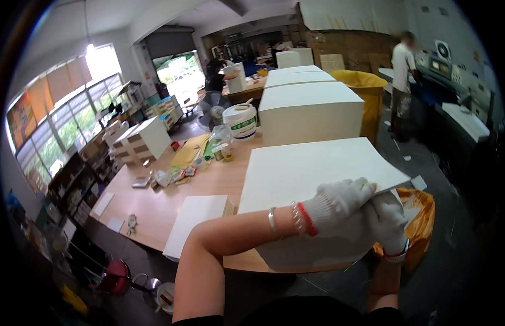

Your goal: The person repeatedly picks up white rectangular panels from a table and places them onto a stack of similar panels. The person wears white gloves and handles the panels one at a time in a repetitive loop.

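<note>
A large white board (pixel 312 163) lies in front of me at the table's near right end, its right corner reaching past the edge. A white panel (pixel 312 244) drops below it on my side. My left hand (pixel 342 202), in a white knit glove with a red cuff, has its fingers curled over the board's near right edge. Close beside and below it, my right hand (pixel 387 221), gloved the same way, is closed at that same edge. The fingertips of both hands are partly hidden. A narrow white flap (pixel 418 183) sticks out past the corner.
Big white blocks (pixel 312 119) stand behind the board. A stack of white sheets (pixel 198 217) lies left on the wooden table (pixel 149 204). Further back are a white bucket (pixel 240 122) and a yellow bin (pixel 372 103). An orange bag (pixel 421 223) stands at right. Two people work beyond.
</note>
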`<state>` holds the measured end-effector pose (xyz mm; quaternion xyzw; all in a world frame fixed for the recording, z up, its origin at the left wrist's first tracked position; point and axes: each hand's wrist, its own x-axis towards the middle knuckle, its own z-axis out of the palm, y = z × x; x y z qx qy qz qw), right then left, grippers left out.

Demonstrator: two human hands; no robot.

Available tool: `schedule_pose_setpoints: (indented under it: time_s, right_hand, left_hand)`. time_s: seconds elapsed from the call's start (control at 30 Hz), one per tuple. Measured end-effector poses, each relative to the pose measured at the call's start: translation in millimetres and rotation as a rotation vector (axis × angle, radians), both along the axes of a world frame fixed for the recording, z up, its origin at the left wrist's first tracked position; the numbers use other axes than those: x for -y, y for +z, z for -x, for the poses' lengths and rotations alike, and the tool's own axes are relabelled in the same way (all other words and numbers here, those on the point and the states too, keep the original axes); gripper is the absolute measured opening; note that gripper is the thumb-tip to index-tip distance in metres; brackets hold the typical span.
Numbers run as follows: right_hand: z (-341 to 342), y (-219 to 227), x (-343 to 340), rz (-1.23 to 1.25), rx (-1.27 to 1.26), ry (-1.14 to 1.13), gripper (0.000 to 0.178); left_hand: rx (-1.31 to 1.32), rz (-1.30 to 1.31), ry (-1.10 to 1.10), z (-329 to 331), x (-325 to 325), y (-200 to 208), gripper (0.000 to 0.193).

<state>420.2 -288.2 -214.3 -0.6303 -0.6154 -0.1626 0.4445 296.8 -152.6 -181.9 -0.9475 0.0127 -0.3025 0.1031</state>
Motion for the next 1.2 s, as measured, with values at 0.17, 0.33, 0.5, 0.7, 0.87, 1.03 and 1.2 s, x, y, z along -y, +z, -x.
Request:
schedule_pose_setpoints:
  time_s: [0.17, 0.33, 0.5, 0.7, 0.87, 1.03, 1.2]
  right_hand:
    - [-1.2, 7.7, -7.2, -0.048, -0.023, 0.115, 0.012]
    - [31.7, 8.1, -20.2, -0.028, 0.179, -0.071, 0.022]
    - [150.0, 23.3, -77.3, -0.069, 0.275, 0.537, 0.030]
    - [190.0, 7.2, -94.4, -0.037, 0.370, 0.512, 0.023]
    - [192.2, 14.6, -92.3, -0.012, 0.346, 0.544, 0.029]
    - [214.6, -2.9, -95.7, 0.058, 0.108, 0.477, 0.047]
    - [318.9, -34.4, -154.3, -0.189, -0.323, 0.715, 0.069]
  left_hand:
    - [0.159, 0.539, 0.057, 53.3, -27.4, 87.5, 0.058]
    - [0.812, 0.647, -0.205, 142.0, -60.1, 120.0, 0.062]
    - [1.096, 0.786, -0.175, 210.6, -79.2, 116.4, 0.060]
    - [1.249, 0.866, -0.165, 244.9, -128.7, 117.6, 0.047]
    - [1.289, 0.906, 0.154, 285.3, -162.6, 178.2, 0.032]
    - [1.338, 0.725, -0.018, 288.9, -127.2, 142.8, 0.043]
    - [1.266, 0.117, 0.078, 282.3, -105.2, 40.2, 0.042]
